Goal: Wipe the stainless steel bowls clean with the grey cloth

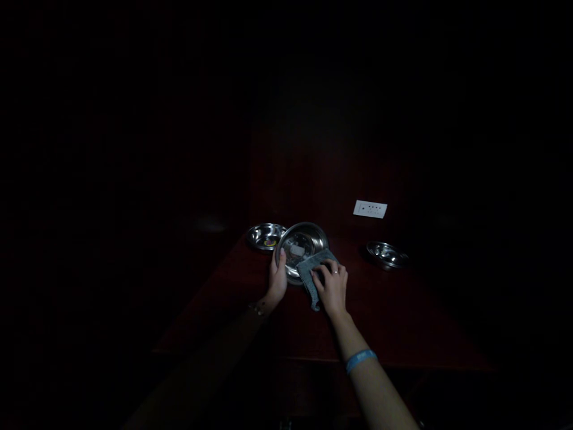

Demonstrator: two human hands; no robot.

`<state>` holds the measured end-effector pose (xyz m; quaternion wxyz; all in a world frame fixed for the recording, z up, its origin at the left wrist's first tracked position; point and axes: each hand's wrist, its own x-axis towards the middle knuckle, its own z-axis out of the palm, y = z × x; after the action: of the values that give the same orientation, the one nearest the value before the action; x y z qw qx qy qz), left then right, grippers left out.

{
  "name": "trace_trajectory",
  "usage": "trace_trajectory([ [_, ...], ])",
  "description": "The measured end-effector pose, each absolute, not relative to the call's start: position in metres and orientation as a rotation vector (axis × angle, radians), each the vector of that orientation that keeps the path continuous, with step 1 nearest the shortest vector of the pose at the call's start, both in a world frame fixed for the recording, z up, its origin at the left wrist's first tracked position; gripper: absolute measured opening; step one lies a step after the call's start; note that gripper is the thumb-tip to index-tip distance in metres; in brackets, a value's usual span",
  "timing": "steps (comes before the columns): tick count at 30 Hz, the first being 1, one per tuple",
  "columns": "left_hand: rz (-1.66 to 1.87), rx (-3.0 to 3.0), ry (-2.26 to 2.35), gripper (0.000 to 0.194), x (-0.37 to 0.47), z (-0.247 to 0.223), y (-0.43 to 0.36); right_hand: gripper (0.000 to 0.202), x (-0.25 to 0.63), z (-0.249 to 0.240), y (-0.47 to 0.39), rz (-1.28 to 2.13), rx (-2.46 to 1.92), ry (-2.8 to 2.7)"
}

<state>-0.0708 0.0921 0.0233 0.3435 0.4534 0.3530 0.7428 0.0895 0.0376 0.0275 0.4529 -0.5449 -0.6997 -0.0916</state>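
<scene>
A shiny metal bowl (306,240) is held up over the middle of the desk (389,313), toward its far edge, tilted so that its inside faces the person. The left hand (277,279) has it by the left side, thumb lying over the rim; the other fingers are hidden behind the bowl. That grip is closed on the bowl's wall. Whether the bowl's underside touches the desk cannot be told.

The right hand (333,288) holds a grey-blue cloth (310,272) against the bowl's near right rim. This grip is narrow, thumb and fingers bent onto the cloth, which covers part of the rim and hangs down in a loose corner on the near side. A pale patch shows on the bowl's bottom; it is too dim to tell whether it is a label or a reflection.

A second bowl (256,237) sits at the far left corner of the desk, partly behind the held one, with a small yellow and pink mark inside. A third bowl (387,255) sits near the far right corner, well apart from the hands. Above the far edge, toward the right, a white socket plate (370,209) is fixed to the dark red wall (308,179). A blue band (360,359) circles the right forearm.
</scene>
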Motion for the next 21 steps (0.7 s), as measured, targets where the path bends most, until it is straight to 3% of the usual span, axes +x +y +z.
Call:
trace_trajectory([
  [3, 1.924, 1.18, 0.901, 0.05, -0.069, 0.025, 0.088, 0.036, 0.088, 0.025, 0.039, -0.196, -1.494, -1.54],
  [7, 1.923, 1.151, 0.856, 0.05, -0.067, 0.027, 0.087, 0.049, 0.086, 0.016, 0.044, 0.12, -1.51, -1.353],
  [21, 1.715, 1.147, 0.753, 0.048, -0.062, 0.031, 0.083, 0.057, 0.09, -0.001, 0.072, 1.119, -1.096, -0.985],
])
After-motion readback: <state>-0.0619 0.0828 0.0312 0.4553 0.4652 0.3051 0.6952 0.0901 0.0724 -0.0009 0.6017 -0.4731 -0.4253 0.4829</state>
